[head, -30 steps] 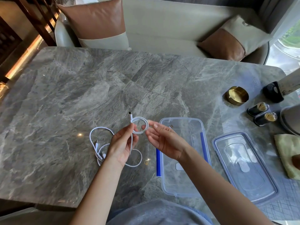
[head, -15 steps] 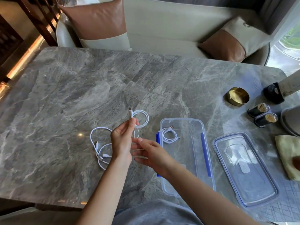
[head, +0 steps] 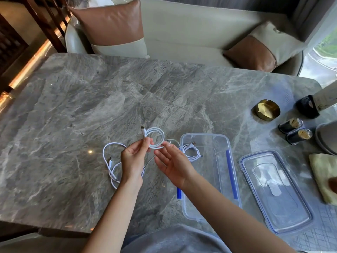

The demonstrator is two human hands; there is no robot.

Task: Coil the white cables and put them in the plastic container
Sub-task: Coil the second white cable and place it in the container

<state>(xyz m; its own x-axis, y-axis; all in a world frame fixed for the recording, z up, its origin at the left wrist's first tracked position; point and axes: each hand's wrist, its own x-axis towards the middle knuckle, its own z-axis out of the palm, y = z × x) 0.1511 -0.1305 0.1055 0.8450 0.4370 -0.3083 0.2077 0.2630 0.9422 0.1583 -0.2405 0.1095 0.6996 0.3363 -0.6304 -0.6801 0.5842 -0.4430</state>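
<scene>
My left hand (head: 134, 159) pinches a small coil of white cable (head: 158, 136) just above the marble table, its plug sticking up. My right hand (head: 174, 164) is beside it with fingers nearly straight, the fingertips touching the coil's right side. The cable's loose tail hangs down between my hands. A second white cable (head: 109, 162) lies uncoiled on the table left of my left hand. The clear plastic container (head: 204, 135) with blue clips stands to the right; one coiled white cable (head: 191, 152) lies in its far end.
The container's clear lid (head: 273, 190) lies right of it. Farther right are a brass ashtray (head: 267, 109), two dark toothpick holders (head: 295, 130), a black stand (head: 308, 106) and a yellow cloth (head: 324, 176). A sofa with cushions (head: 113, 28) faces the table's far edge.
My right hand rose from the hanging tail to the coil's right side, adding another turn. The left hand stayed in place holding the coil.
</scene>
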